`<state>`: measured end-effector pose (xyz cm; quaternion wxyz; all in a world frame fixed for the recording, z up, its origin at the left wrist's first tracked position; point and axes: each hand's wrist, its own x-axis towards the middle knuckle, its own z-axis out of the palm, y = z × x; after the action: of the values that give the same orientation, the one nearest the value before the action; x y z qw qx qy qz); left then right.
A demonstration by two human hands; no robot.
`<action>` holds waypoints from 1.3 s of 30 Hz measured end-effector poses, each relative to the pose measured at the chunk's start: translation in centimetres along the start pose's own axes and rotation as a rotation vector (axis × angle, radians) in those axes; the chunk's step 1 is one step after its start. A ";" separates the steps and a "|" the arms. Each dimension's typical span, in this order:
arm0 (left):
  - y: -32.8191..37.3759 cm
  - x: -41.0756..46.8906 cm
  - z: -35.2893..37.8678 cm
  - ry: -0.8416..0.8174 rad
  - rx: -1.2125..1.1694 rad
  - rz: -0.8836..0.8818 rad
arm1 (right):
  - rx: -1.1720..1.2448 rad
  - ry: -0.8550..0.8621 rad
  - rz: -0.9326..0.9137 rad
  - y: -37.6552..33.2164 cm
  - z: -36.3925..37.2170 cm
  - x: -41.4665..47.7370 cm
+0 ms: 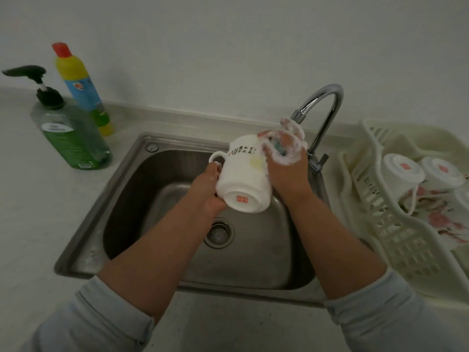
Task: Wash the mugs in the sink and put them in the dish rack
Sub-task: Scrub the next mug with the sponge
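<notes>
- A plain pale wall [228, 47] and a light speckled counter [30, 212] frame the scene, dimly lit.
- The steel sink [132, 194] is set into the counter, with its drain strainer [219, 233] below my wrists and a chrome tap [327, 102] arching at the back right.
- The cream plastic dish rack [396, 240] sits just right of the sink. It holds two mugs [403, 171] upside down, each with a small red square stamp on its base, beside ware with a pink flower pattern.
- A clear pump bottle [73, 138] of green liquid stands left of the sink; its label print is too small to read.
- Behind it is a yellow bottle [81, 90] with a red cap and a blue label, its wording also unreadable.
- Over the basin I hold the white mug [243, 179] tilted, base toward me and mouth toward the tap. Its base has a red square stamp and its side has columns of dark characters, too blurred to read, plus a pale yellow patch.
- My left hand [208, 191] grips the mug at its base and handle side, fingers curled around it.
- My right hand [286, 163], thick with white foam, is closed round a blue-green sponge [279, 147] at the mug's rim.
</notes>
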<state>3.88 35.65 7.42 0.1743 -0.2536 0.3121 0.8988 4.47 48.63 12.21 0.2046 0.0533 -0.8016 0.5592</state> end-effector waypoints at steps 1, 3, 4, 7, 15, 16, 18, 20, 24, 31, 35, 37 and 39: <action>0.1 0.0 0.0 -0.008 -0.035 -0.015 | -0.001 -0.012 0.002 -0.2 0.3 -0.4; 0.4 0.1 0.1 -0.030 -0.064 -0.006 | 0.026 -0.076 0.000 -0.1 1.1 -2.5; 0.5 0.3 0.1 -0.034 -0.072 0.011 | 0.045 -0.129 0.014 0.0 1.3 -3.6; 0.5 1.1 -0.6 -0.037 -0.101 0.015 | 0.122 -0.135 0.123 -0.1 1.2 -3.4; 0.7 1.8 -0.7 -0.121 -0.178 -0.108 | 0.330 -0.108 0.298 0.5 1.2 -1.0; 0.7 1.8 -0.8 -0.115 -0.170 -0.099 | 0.339 -0.110 0.293 0.6 1.3 -1.6; 0.6 1.4 -0.9 -0.119 -0.125 -0.082 | 0.312 -0.130 0.273 0.8 0.9 -2.0; 0.4 0.8 -0.9 -0.143 -0.053 -0.091 | 0.281 -0.182 0.273 0.6 0.1 -1.5; 0.3 -0.8 -0.1 -0.132 -0.002 -0.085 | 0.341 -0.189 0.335 -0.6 -0.4 -0.6; -0.6 -1.2 -0.7 -0.066 0.154 -0.098 | 0.362 -0.021 0.423 0.0 -0.5 0.0; -1.1 -2.2 -0.5 -0.131 0.293 -0.065 | 0.296 -0.063 0.383 -0.9 -1.1 0.6; -1.1 -2.6 -0.2 -0.127 0.367 0.091 | 0.279 -0.095 0.398 -1.0 -1.5 0.9; -0.7 -3.1 0.3 -0.077 0.546 0.340 | 0.266 -0.155 0.415 -1.1 -1.9 1.0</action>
<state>6.62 35.90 9.01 0.0950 -0.1074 0.5729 0.8070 4.45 50.10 14.10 0.0146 -0.0432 -0.7282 0.6839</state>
